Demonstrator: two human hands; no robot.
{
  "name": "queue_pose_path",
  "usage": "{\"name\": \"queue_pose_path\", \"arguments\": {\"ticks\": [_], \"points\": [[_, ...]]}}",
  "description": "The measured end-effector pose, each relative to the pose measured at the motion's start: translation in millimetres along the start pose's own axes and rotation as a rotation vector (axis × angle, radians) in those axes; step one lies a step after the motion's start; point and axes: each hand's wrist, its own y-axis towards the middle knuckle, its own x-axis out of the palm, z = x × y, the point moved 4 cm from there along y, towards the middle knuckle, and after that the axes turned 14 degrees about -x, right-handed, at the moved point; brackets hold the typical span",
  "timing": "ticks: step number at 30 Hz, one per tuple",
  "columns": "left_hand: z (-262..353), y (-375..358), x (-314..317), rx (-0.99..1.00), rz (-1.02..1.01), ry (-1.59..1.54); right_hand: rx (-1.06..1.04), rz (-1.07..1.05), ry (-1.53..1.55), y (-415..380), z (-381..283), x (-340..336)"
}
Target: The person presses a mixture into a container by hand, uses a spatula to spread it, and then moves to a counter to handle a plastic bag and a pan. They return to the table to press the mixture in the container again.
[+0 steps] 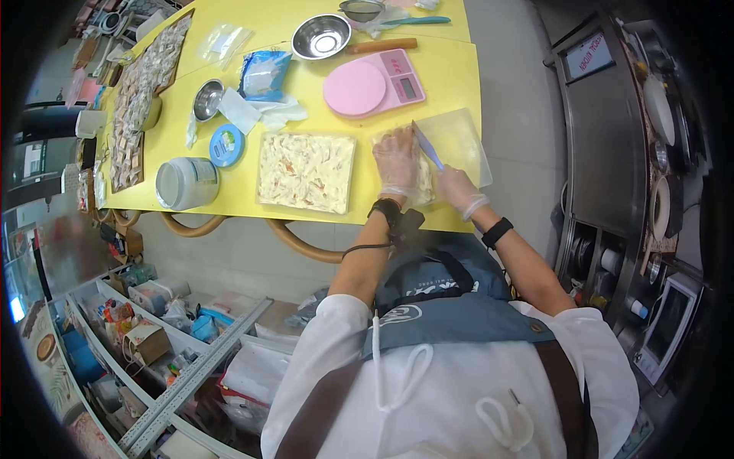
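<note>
left hand [397, 159]: fingers lay extended, slightly parted, over pale slab [424, 180] | right hand [459, 191]: fingers were wrapped round purple knife [429, 148] | slab: sat on translucent board [468, 141], just up-right of frame centre

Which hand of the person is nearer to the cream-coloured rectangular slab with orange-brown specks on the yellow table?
Left. The clear-gloved left hand is just right of the slab, apart from it; the clear-gloved right hand is farther right, holding a lavender knife.
</note>
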Motion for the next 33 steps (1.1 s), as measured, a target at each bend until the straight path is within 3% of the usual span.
{"name": "queue_pose_path", "arguments": {"ticks": [4,7,10,12,15,18,21,24,27,30,33], "points": [[-3.1,7.2,5.9,0.012,-0.010,-0.036,0.001,-0.001,0.008,5.4,-4.0,-2.2],[-11.3,-1.7,1.6,0.043,-0.008,-0.239,-0.007,-0.010,-0.051,2.3,2.2,-9.9],[-12.0,-41.0,-5.3,0.102,0.011,-0.071,-0.016,-0.002,-0.029,-25.2,21.9,7.6],[-12.6,-52.8,1.5,0.093,-0.091,0.036,-0.077,0.012,0.037,-47.0,18.6,30.0],[-10.0,-57.6,8.1,0.075,-0.188,0.141,0.079,0.039,0.087,-44.3,-12.5,38.7],[-10.5,-55.2,10.6,0.064,-0.206,0.174,-0.222,-0.020,-0.056,-42.9,-4.7,33.5],[-7.2,-57.3,10.2,0.074,-0.183,0.197,0.192,0.025,0.328,-55.5,16.6,18.1],[-9.7,-53.3,9.8,0.084,-0.133,0.164,0.075,0.036,0.181,-58.0,10.2,50.9],[-12.5,-59.7,10.0,0.095,-0.129,0.117,-0.015,-0.124,0.146,-58.0,21.6,36.2],[-16.3,-52.6,9.7,0.069,-0.214,0.016,0.178,-0.018,0.310,-70.1,37.1,25.2],[-13.8,-52.4,1.5,0.104,-0.336,0.038,-0.053,-0.099,0.204,-70.5,15.4,37.2]]}}
